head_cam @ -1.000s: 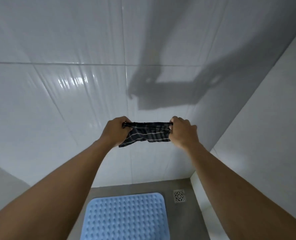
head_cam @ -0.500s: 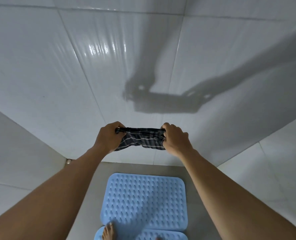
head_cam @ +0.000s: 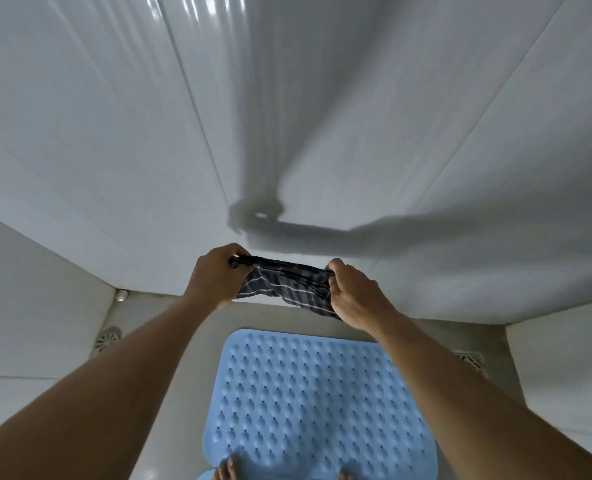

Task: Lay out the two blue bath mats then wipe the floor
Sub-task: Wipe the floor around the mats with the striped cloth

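- Left hand (head_cam: 215,278): arm stretched forward and up from the near left corner, back of the hand toward us. The fingers are curled tight round the left end of a dark striped cloth (head_cam: 284,284), with the knuckles at the top.
- Right hand (head_cam: 353,292): arm stretched forward from the near right, sitting a little lower than the left hand. The fingers and thumb are curled round the right end of the cloth, which is bunched in the fist.
- Dark striped cloth: black or dark grey with thin pale stripes. It is held in the air between our two hands, in front of the far wall. The top edge is pulled into a taut roll, the rest sags below it, and a tail hangs down under the right hand.
- Blue bath mat (head_cam: 308,403): pale blue with rounded corners and rows of bumps and small holes. It lies flat on the grey floor (head_cam: 183,358), below and nearer than the hands, with its far edge close to the far wall.
- Sliver of pale blue (head_cam: 204,477): at the bottom edge, just beside the mat's near left corner. We cannot tell what it is.
- Toes (head_cam: 227,470): bare, touching the mat's near edge. More toes show to their right at the bottom edge.
- Left floor drain (head_cam: 108,338): a round grille on the floor near the left wall, with a small round metal fitting (head_cam: 121,295) beyond it in the far left corner.
- Right floor drain (head_cam: 469,360): a grille at the right of the floor, partly hidden by the right forearm.
- Far wall (head_cam: 391,133): large glossy white tiles. It carries the shadow (head_cam: 287,230) of our arms and the cloth.
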Available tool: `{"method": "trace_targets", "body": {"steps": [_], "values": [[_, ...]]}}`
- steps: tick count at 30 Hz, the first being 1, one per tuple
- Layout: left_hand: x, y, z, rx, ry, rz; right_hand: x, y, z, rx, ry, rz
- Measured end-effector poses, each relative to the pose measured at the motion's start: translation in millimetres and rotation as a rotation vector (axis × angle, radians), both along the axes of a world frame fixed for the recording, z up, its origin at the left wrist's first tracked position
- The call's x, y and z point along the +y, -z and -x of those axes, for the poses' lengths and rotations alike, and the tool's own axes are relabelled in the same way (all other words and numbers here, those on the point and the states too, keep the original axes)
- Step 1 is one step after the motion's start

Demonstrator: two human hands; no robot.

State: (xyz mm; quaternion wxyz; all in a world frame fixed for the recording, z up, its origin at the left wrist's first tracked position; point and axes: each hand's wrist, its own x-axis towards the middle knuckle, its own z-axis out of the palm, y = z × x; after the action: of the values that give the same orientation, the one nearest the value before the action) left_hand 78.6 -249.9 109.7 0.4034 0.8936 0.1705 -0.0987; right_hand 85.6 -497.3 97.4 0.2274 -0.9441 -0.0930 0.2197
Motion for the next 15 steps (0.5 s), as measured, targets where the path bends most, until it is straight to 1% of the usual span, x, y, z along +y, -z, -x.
{"method": "trace_targets", "body": {"steps": [6,10,12,15], "values": [[21.0,185.3,-9.5,0.031,-0.074,-0.011,24.7,182.8,-16.8,0.055,-0.042,-0.093],[42.6,294.0,-11.9,0.090,-0.084,-0.042,39.8,282.8,-24.8,0.120,-0.062,-0.139],[54.4,339.2,-14.0,0.147,-0.079,-0.064,45.2,326.3,-28.9,0.139,-0.050,-0.168],[69.5,381.9,-15.5,0.261,-0.052,-0.080,54.0,378.8,-33.4,0.149,-0.062,-0.207]]}}
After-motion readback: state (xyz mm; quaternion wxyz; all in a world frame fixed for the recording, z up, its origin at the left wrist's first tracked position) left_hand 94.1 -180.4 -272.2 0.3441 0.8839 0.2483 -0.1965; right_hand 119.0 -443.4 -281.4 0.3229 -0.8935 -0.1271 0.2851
